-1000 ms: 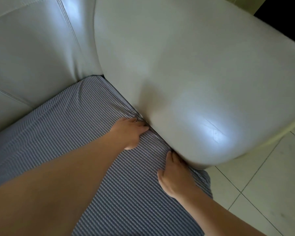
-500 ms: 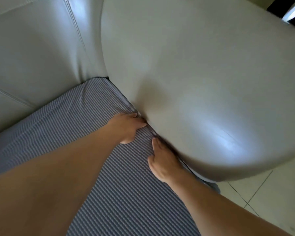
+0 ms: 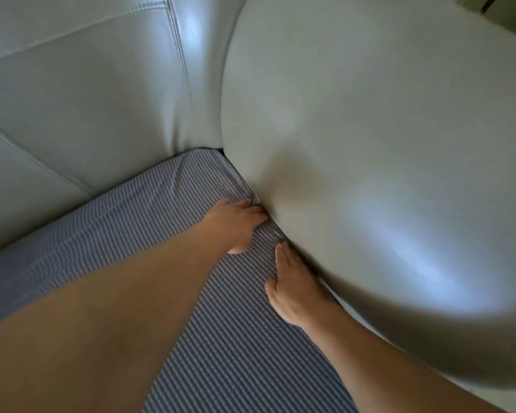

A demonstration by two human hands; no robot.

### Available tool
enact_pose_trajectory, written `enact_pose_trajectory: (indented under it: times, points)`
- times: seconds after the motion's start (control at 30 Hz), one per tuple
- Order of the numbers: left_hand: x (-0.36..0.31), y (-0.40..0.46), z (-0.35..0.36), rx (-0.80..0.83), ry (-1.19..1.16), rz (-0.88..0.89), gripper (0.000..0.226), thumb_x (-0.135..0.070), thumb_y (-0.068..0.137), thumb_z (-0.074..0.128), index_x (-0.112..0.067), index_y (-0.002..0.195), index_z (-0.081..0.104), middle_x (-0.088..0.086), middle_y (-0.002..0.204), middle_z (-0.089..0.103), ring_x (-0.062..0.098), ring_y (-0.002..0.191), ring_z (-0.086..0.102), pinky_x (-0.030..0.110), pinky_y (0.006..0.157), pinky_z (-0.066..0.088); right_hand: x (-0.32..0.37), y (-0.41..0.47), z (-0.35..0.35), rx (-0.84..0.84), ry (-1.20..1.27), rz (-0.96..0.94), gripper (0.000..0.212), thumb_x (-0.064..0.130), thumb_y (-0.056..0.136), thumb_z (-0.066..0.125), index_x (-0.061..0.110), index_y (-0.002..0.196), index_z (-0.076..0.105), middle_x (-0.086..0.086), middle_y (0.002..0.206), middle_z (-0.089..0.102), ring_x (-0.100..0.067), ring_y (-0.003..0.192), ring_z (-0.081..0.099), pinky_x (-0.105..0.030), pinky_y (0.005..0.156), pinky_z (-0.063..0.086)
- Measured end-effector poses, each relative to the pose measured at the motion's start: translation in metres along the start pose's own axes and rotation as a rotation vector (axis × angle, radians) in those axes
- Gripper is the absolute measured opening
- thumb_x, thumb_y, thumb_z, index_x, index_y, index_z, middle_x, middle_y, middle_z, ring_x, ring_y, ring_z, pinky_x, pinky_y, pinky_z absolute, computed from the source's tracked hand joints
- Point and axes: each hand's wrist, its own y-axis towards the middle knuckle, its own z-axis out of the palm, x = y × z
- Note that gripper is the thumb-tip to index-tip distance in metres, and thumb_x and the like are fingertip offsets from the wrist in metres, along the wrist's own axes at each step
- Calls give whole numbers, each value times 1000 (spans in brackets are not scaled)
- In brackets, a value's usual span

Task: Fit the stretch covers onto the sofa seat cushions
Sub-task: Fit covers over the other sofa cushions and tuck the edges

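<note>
I'm seeing both hands flat, fingers straight: left hand (image 3: 236,225) and right hand (image 3: 292,289) pressing striped cover (image 3: 131,228), on seat cushion, into gap beside armrest (image 3: 370,174). Risk: stretch fabric creeping out, bunching.

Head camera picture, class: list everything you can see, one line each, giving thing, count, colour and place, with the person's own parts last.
Striped cover: one, grey and white stripes, stretched over the seat cushion, lower middle, its right edge running into the gap beside the armrest.
Armrest: one, pale cream leather, rounded, right half of the view, bulging over the cushion's edge.
Backrest: one, pale cream leather with seams, upper left, behind the cushion.
Left hand: one, on the cover, fingertips at the gap under the armrest.
Right hand: one, fingers straight, laid along the cover's edge against the armrest.
Forearms: two, bare, reaching in from the bottom of the view.
</note>
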Motion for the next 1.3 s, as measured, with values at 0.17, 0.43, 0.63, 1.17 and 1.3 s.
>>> enact_pose_trajectory:
  times: [0.17, 0.43, 0.63, 1.17, 1.3]
  points:
    - [6, 2, -14, -103, 68, 28, 47, -22, 89, 48, -31, 135, 50, -6, 137, 55, 21, 123, 53, 41, 97, 47, 28, 5, -19, -85, -57, -77, 67, 28, 97, 33, -1, 151, 5, -15, 159, 6, -21, 147, 9, -31, 120, 10]
    - [23, 11, 8, -126, -5, -5, 54, -32, 96, 38, -34, 149, 31, -15, 156, 26, 11, 146, 18, 38, 111, 28, 39, 57, -21, -38, -44, -10, 68, 31, 97, 36, 1, 151, 8, -14, 159, 12, -22, 146, 14, -32, 120, 12]
    - [24, 24, -9, -125, 76, 3, 37, -36, 93, 45, -32, 129, 55, -12, 132, 57, 15, 125, 48, 35, 96, 39, 61, 48, -48, -20, -183, -39, 41, 16, 100, 27, -3, 133, 43, -22, 136, 45, -31, 123, 45, -36, 104, 36]
    - [79, 48, -30, -52, 71, -129, 55, -9, 90, 43, -29, 142, 45, -5, 144, 48, 21, 128, 49, 39, 96, 47, 64, 67, -49, -163, 83, 13, 40, 20, 95, 40, -1, 129, 44, -19, 131, 48, -31, 118, 49, -38, 98, 43]
    - [108, 41, -29, -212, 59, -174, 54, -13, 91, 43, -30, 143, 44, -7, 148, 43, 17, 135, 41, 41, 105, 40, 73, 49, -39, -231, 71, 100, 34, 27, 91, 43, 9, 121, 44, -13, 117, 52, -30, 103, 54, -36, 82, 45]
